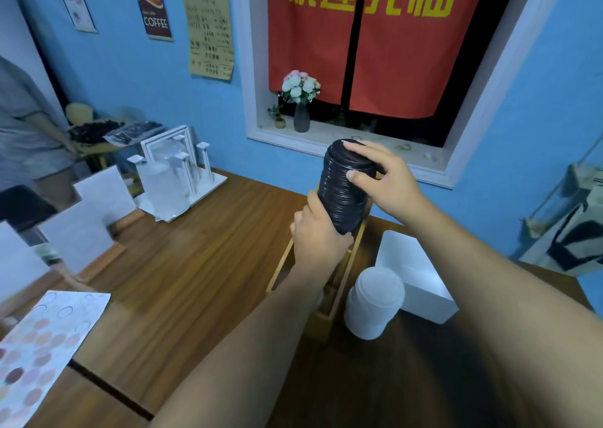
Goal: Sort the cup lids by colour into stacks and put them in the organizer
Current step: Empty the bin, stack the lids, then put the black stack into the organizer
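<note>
Desk (195,264): white lid stack (372,300) upright between wooden organizer (343,280) and white box (421,284). Left hand (318,235) grips black lid stack (346,195) at base, right hand (381,176) clamps top.

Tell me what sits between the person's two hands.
In the head view, the black lid stack: the left hand grips its lower end, the right hand its top, above the wooden organizer.

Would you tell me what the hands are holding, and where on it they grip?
Both hold the black lid stack: the left hand grips its lower end, the right hand its top end.
</note>
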The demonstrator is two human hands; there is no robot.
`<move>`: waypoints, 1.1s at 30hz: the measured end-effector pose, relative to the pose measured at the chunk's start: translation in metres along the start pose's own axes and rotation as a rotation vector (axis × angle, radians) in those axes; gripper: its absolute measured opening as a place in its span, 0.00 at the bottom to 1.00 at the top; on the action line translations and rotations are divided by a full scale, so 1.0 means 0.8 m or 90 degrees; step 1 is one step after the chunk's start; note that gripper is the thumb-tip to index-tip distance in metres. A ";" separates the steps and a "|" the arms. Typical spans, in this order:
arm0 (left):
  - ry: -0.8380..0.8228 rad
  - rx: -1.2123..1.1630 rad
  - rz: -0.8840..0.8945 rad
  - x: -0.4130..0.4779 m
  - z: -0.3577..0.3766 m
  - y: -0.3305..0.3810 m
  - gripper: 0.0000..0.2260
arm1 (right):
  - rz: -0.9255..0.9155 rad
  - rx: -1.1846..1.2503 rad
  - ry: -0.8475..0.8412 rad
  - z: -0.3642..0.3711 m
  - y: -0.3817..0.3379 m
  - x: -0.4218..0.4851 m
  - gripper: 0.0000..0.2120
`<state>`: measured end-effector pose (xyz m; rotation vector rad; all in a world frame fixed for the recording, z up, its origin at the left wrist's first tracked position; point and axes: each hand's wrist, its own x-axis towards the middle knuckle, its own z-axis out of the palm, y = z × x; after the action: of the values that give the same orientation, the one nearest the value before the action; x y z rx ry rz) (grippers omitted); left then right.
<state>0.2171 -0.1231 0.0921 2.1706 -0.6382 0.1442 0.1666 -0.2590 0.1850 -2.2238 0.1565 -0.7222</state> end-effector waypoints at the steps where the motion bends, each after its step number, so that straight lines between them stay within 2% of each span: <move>1: 0.008 0.027 0.002 -0.002 0.003 0.001 0.42 | 0.004 0.000 0.001 0.001 0.006 -0.004 0.24; 4: 0.003 0.069 -0.020 -0.003 0.010 0.002 0.43 | 0.009 -0.004 -0.003 0.011 0.019 -0.013 0.24; 8: -0.097 0.089 -0.135 0.007 0.009 0.010 0.43 | 0.033 -0.010 -0.018 0.026 0.031 -0.017 0.24; 10: -0.123 0.076 -0.151 0.010 0.006 0.011 0.43 | 0.043 -0.038 -0.044 0.031 0.040 -0.021 0.24; 14: -0.139 0.034 -0.130 0.010 0.001 0.007 0.39 | 0.035 -0.098 -0.053 0.035 0.043 -0.029 0.25; 19: -0.132 0.057 -0.092 0.006 -0.005 0.001 0.29 | 0.011 -0.240 -0.082 0.044 0.050 -0.029 0.27; 23: -0.119 0.062 -0.079 0.002 -0.004 0.001 0.28 | 0.021 -0.306 -0.095 0.047 0.052 -0.031 0.28; 30: -0.110 0.072 -0.044 -0.001 -0.017 0.003 0.26 | 0.008 -0.233 -0.078 0.035 0.043 -0.043 0.29; 33: -0.113 0.059 -0.049 -0.010 -0.026 0.002 0.28 | 0.022 -0.200 -0.080 0.026 0.042 -0.049 0.32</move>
<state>0.2122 -0.1049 0.1039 2.3117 -0.6582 -0.0613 0.1489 -0.2561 0.1322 -2.5505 0.2611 -0.5679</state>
